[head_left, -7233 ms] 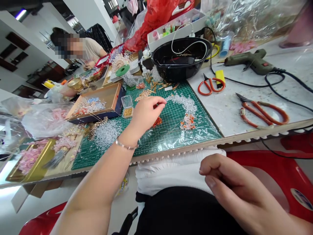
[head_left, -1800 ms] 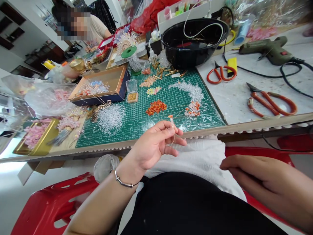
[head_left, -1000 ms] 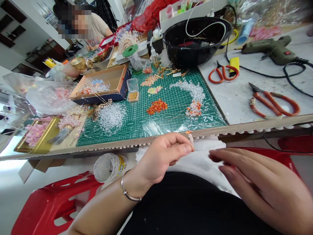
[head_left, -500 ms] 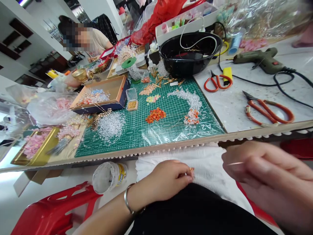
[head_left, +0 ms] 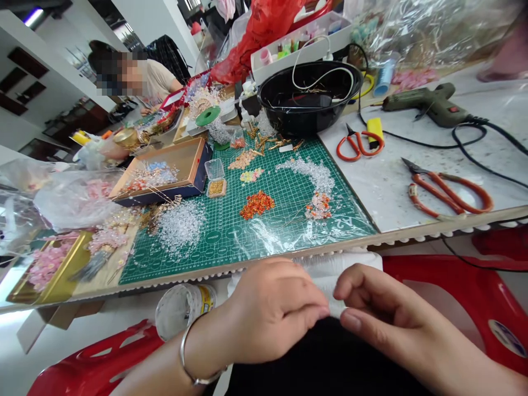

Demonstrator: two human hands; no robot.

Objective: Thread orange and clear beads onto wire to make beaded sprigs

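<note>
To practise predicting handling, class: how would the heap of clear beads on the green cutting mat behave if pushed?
The heap of clear beads lies loose, so it would likely scatter easily. The small, smooth-looking pieces may roll across the green cutting mat.

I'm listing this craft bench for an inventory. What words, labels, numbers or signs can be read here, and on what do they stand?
"A2": printed on the green gridded cutting mat.
Yellow-and-white label on the clear plastic jar: too blurred to read.
Round blue-and-white sticker on the red plastic stool: too blurred to read.
Small grid numbers along the mat: too small to read.
</note>
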